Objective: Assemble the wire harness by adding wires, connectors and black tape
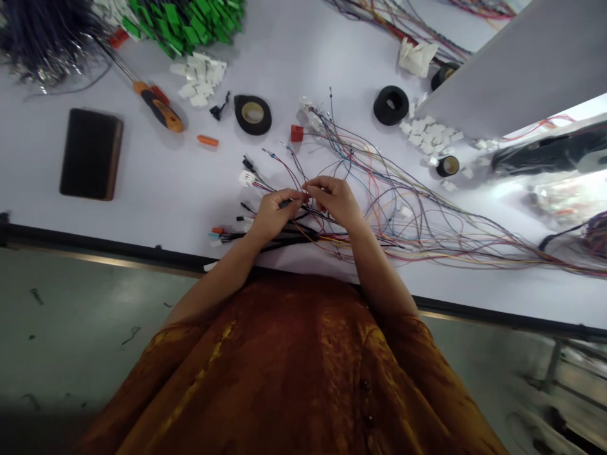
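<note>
My left hand [274,216] is closed in a pinch on a small red connector [306,200], mostly covered by the fingertips. Against it, my right hand [338,201] also has its thumb and finger pressed together, apparently at a thin wire; the exact grip is hidden. Beneath and around both hands runs a wire harness [427,243] of many thin coloured wires. Loose wire ends with metal terminals [268,151] stick out above my left hand. A white connector [247,178] lies left of them, and a red connector block [296,133] lies farther up.
Black tape rolls [391,105] and another roll [253,115] lie beyond the hands. On the left are a screwdriver [159,106], a dark rectangular case [90,153] and green connectors [190,25]. White connectors [429,134] lie beside a grey panel [516,69]. The table edge [118,253] runs before me.
</note>
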### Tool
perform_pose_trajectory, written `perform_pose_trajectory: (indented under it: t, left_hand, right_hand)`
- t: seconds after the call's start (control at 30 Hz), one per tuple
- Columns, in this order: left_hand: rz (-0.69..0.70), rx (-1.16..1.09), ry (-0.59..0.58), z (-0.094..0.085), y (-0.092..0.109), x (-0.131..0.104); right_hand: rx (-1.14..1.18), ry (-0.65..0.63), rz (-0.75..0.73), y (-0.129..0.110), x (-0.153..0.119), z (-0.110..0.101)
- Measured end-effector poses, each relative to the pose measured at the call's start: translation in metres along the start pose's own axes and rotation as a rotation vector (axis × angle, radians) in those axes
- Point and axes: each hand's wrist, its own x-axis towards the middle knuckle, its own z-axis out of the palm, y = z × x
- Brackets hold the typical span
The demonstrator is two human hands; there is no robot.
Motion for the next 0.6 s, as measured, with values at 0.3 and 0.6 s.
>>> perform_pose_trajectory:
  t: [0.3, 0.6]
  left_hand:
    - [0.061, -0.018, 0.057, 0.004, -0.001, -0.003]
    - [0.189, -0.02, 0.1, 0.004, 0.003, -0.008]
  right_hand:
    - [-0.184, 0.199, -0.263, 0.004, -0.005, 0.01]
    - [0.013, 0.389, -0.041, 0.037, -0.007, 0.01]
